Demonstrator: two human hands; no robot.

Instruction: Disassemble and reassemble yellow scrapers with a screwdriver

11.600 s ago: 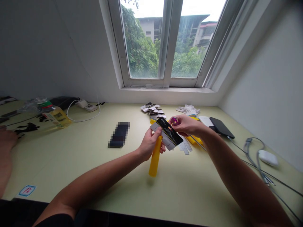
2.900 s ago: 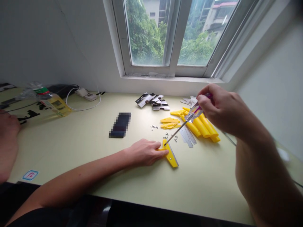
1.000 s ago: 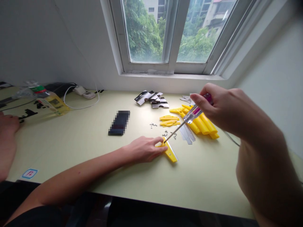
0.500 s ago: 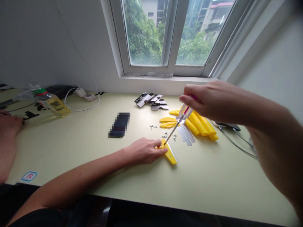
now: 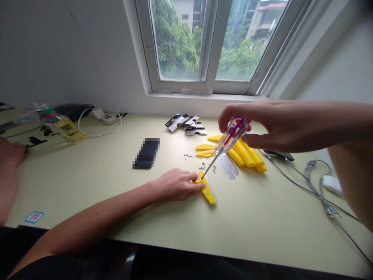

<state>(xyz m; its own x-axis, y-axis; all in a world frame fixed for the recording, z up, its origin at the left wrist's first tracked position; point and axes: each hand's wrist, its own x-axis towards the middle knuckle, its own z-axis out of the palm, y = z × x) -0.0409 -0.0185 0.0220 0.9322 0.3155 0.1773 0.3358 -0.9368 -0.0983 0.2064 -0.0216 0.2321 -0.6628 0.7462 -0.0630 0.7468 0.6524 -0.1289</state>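
My left hand (image 5: 176, 186) presses a yellow plastic scraper (image 5: 208, 190) flat on the desk, with its fingertips on the scraper's upper end. A thin metal blade lines the scraper's right edge. My right hand (image 5: 247, 125) is raised above the desk and pinches a screwdriver (image 5: 230, 137) with a clear and purple handle. The screwdriver leans down to the left, and its steel tip is on the scraper's upper end, beside my left fingers. Under the left fingers, the scraper's surface is hidden.
Nearby on the pale green desk (image 5: 262, 233) lie yellow handles (image 5: 244, 152), flat yellow pieces (image 5: 205, 149), metal blades (image 5: 227, 167), tiny screws (image 5: 188, 156) and black-and-white packets (image 5: 186, 126). A pixelated phone (image 5: 147, 153) lies left. Another person's hand (image 5: 10, 155) rests at the left edge.
My right forearm has swung flatter and the fingers have shifted on the screwdriver handle, showing more of it. The tip and my left hand stay at the scraper. More cables show at right.
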